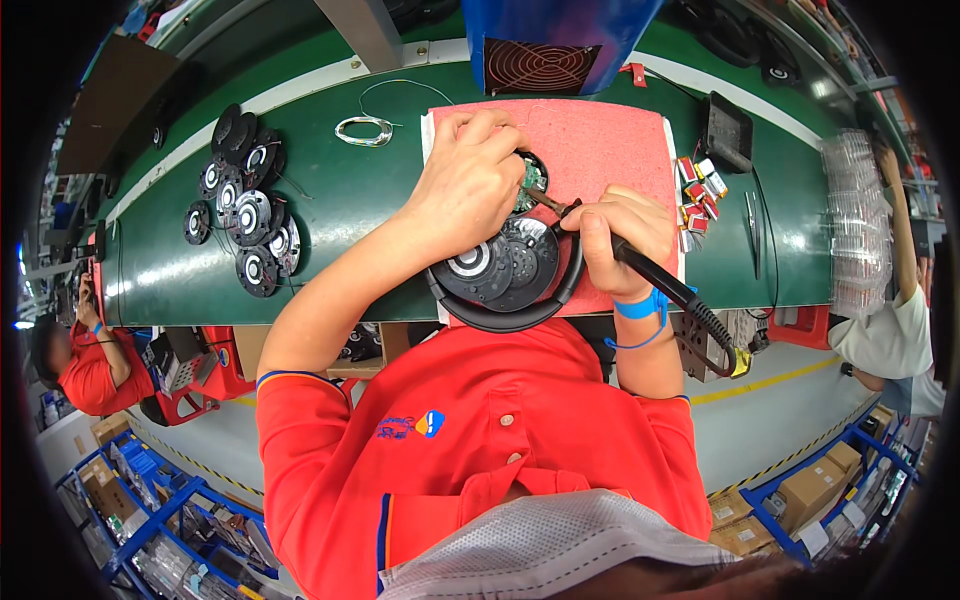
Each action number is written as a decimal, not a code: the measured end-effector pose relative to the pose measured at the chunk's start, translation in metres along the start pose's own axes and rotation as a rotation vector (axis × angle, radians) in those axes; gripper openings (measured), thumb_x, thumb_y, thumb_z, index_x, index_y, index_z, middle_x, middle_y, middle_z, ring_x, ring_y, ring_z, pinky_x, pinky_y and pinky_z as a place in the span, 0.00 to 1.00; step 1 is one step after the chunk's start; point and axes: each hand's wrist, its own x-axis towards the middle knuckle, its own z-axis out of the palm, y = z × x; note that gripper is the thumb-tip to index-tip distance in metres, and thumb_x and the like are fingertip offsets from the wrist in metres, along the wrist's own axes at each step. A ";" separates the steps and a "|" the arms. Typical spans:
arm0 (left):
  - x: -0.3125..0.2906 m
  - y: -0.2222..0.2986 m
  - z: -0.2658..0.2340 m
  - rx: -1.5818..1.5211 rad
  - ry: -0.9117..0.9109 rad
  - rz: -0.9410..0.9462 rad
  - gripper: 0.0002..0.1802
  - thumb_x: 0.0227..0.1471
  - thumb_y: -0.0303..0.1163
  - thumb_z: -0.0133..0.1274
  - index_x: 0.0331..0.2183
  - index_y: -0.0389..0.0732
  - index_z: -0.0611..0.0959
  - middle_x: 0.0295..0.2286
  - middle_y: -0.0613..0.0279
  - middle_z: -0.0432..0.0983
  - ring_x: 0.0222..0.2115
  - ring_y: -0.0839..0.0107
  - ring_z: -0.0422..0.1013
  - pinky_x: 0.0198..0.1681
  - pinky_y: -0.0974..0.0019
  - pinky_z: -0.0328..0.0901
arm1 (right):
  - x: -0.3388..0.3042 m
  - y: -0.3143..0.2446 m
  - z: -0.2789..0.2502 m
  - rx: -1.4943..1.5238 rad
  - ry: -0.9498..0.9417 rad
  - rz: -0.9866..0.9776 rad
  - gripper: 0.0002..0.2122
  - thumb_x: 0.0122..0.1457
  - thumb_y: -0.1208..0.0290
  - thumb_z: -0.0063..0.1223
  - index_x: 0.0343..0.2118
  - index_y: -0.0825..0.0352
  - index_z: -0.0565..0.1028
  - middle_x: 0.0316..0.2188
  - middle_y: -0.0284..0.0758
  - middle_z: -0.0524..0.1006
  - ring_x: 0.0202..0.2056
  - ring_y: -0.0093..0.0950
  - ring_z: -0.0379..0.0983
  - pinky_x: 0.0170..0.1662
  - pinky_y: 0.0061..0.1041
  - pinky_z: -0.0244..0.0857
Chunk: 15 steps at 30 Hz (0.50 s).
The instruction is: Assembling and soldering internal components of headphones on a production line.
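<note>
The right hand [628,245], at the centre right of the frame, is closed around the black handle of a soldering iron [655,270], whose tip points up and to the left, toward a green circuit board [536,178] in a round black housing near the centre; whether the tip touches it, I cannot tell. The left hand [468,185] bends its fingers over the left side of this board, but the fingertips are hidden, so I cannot tell if they grip something. Just below lies a black headphone band [505,320], curving around dark round parts [528,262]. All this is on a pink foam mat [610,150], on the green table [370,205]. Black speaker discs [250,215] are piled at the upper left, and small batteries [700,205] lie at the upper right, beside the mat.
</note>
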 end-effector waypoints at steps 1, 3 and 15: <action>0.000 0.000 0.000 0.003 -0.001 -0.003 0.05 0.38 0.26 0.54 0.23 0.35 0.80 0.36 0.61 0.72 0.46 0.61 0.63 0.48 0.53 0.55 | 0.001 -0.001 0.000 0.000 0.000 0.000 0.06 0.47 0.78 0.53 0.15 0.66 0.74 0.12 0.32 0.72 0.13 0.26 0.67 0.17 0.23 0.58; 0.000 -0.001 0.001 0.002 0.001 -0.002 0.05 0.38 0.26 0.54 0.23 0.35 0.80 0.37 0.60 0.72 0.46 0.61 0.63 0.48 0.53 0.55 | 0.002 -0.001 -0.001 -0.009 -0.003 0.004 0.06 0.47 0.78 0.53 0.15 0.66 0.74 0.12 0.32 0.72 0.13 0.26 0.67 0.17 0.23 0.58; -0.005 -0.002 0.002 0.057 0.047 0.003 0.07 0.34 0.28 0.52 0.22 0.37 0.81 0.34 0.57 0.72 0.43 0.59 0.64 0.46 0.53 0.56 | 0.001 -0.004 0.000 0.014 0.016 -0.019 0.08 0.49 0.78 0.46 0.16 0.70 0.73 0.15 0.35 0.75 0.13 0.28 0.63 0.18 0.25 0.55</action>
